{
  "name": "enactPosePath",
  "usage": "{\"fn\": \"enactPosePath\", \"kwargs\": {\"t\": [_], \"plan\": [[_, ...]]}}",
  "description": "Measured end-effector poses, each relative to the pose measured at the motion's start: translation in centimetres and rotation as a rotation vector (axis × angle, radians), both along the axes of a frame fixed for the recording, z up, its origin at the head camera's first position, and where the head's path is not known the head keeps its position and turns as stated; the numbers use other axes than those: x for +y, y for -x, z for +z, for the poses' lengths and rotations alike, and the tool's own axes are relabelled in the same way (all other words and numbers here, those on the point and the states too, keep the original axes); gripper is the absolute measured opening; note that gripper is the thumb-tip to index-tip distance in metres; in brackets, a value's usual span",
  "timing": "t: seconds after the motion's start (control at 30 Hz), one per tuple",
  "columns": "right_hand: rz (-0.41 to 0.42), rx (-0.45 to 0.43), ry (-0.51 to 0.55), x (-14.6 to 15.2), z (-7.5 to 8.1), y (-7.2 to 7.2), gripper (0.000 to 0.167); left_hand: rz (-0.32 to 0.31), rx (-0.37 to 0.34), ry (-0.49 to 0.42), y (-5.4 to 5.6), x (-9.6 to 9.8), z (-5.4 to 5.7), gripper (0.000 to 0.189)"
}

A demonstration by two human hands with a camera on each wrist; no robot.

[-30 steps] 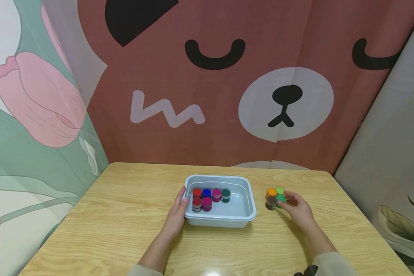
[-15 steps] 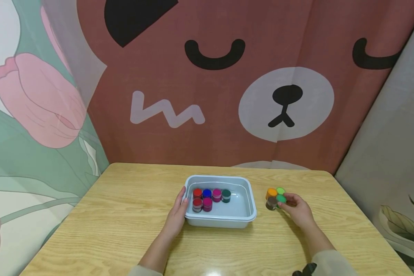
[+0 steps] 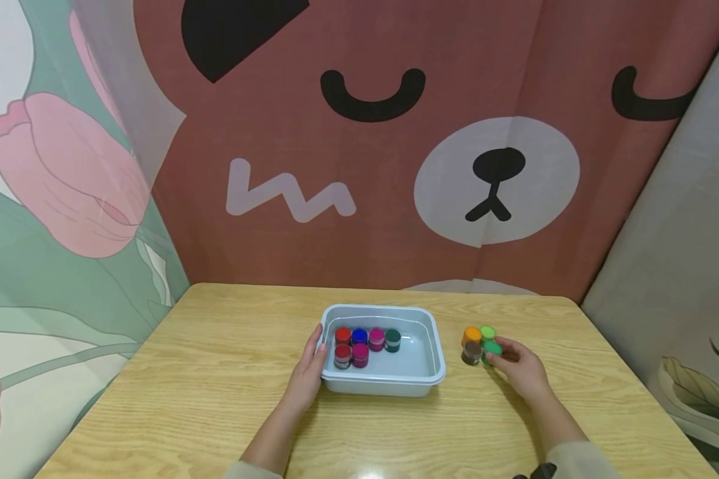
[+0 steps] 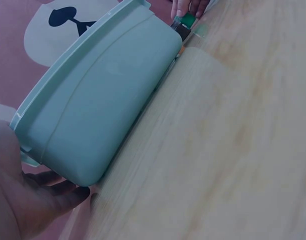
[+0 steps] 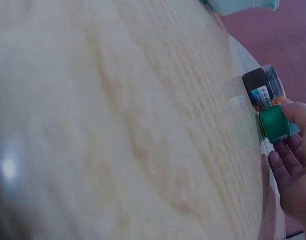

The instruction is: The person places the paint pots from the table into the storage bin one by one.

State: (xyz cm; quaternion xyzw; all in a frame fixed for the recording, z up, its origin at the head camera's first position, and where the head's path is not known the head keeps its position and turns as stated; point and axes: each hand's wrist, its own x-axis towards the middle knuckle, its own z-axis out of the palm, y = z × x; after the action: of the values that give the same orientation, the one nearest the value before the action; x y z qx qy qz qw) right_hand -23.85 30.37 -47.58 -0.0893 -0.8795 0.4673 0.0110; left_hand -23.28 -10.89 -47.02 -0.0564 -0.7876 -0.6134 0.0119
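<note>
A light-blue plastic basin (image 3: pixel 416 362) sits on the table, holding several small paint jars with coloured lids, such as the blue jar (image 3: pixel 359 336). My left hand (image 3: pixel 303 382) grips the basin's left end, thumb near the rim and fingers against the outer wall. To the basin's right, my right hand (image 3: pixel 527 378) pinches a green paint jar (image 5: pixel 275 123) between thumb and fingers; the jar looks upright and low at the tabletop. Close beside it stand a brown jar (image 3: pixel 471 353), an orange jar (image 3: pixel 471 334) and a light-green jar (image 3: pixel 487 331).
The wooden table (image 3: pixel 216 372) reaches back to a curtain (image 3: pixel 263 253) printed with a bear's face. Inside the basin the jars stand towards the left, with bare floor at the right. A dark object (image 3: pixel 542 472) shows at the right sleeve.
The green jar has shifted slightly right and nearer, away from the brown jar, with my right hand. My left hand and the basin have stayed put.
</note>
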Motion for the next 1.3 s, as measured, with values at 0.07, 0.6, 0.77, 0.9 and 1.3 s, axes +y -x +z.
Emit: {"fn": "enactPosePath", "kwargs": {"t": [0.07, 0.6, 0.77, 0.9, 1.3], "plan": [[-0.001, -0.007, 0.003, 0.1, 0.0, -0.1, 0.071, 0.0, 0.006, 0.009, 0.0, 0.0, 0.0, 0.056], [0.004, 0.035, -0.018, -0.4, 1.0, -0.6, 0.068, -0.005, 0.037, 0.001, 0.0, 0.1, 0.1, 0.058], [-0.003, 0.063, -0.006, -0.7, 1.3, -0.7, 0.066, -0.01, 0.013, -0.005, -0.1, 0.0, 0.0, 0.055], [-0.01, 0.076, 0.038, -1.0, 1.7, -0.7, 0.067, -0.004, 0.012, -0.002, -0.1, 0.1, 0.1, 0.055], [-0.006, 0.126, 0.01, -2.6, 3.5, -0.7, 0.068, -0.011, 0.019, -0.007, -0.2, 0.0, 0.1, 0.056]]}}
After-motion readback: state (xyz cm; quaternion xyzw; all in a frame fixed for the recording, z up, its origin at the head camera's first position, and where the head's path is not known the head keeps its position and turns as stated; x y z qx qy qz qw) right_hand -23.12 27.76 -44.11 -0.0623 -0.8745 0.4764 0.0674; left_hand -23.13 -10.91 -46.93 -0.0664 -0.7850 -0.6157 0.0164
